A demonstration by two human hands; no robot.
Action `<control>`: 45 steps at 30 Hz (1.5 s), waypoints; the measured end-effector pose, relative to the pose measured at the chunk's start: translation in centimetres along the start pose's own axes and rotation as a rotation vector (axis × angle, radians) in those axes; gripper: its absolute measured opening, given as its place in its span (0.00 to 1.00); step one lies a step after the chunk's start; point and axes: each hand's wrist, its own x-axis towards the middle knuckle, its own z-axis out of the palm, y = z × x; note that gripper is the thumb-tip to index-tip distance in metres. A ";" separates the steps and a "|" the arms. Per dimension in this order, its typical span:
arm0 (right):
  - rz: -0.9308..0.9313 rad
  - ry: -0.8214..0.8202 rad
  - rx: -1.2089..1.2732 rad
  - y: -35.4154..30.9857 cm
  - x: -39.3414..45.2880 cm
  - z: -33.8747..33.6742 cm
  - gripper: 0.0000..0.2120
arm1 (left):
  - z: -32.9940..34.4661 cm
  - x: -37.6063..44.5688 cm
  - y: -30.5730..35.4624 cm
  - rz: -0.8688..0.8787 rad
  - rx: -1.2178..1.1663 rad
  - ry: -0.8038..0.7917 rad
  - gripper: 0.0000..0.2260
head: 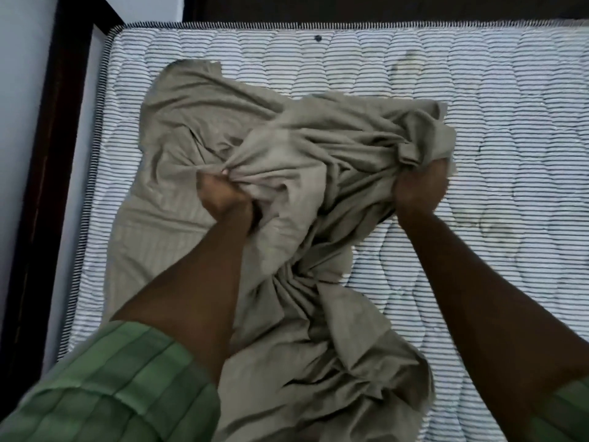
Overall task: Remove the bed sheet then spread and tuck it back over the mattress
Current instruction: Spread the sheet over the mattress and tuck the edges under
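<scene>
A grey-green bed sheet (204,116) lies bunched and crumpled in the middle of a bare mattress (497,100) with black and white stripes. My left hand (220,196) grips a gathered fold of the sheet near its centre. My right hand (417,186) grips a twisted bunch at the sheet's right edge. The fabric is stretched between the two hands, and a loose tail of it trails down towards me. Most of the mattress top is uncovered.
A dark wooden bed frame (51,161) runs along the left side and across the head of the mattress. A pale wall (19,90) stands beyond it on the left. Faint stains mark the mattress on the right.
</scene>
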 end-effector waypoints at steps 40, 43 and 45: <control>-0.430 -0.733 -0.381 -17.3 -10.8 21.1 0.47 | -3.1 9.2 0.6 0.260 0.412 -0.199 0.23; -0.505 -0.667 -0.590 -18.1 -10.5 23.4 0.34 | -3.4 12.4 -0.2 0.185 0.501 -0.264 0.32; -0.608 -0.694 -0.681 -19.1 -10.4 24.5 0.21 | -3.2 13.5 -0.8 0.130 0.511 -0.361 0.27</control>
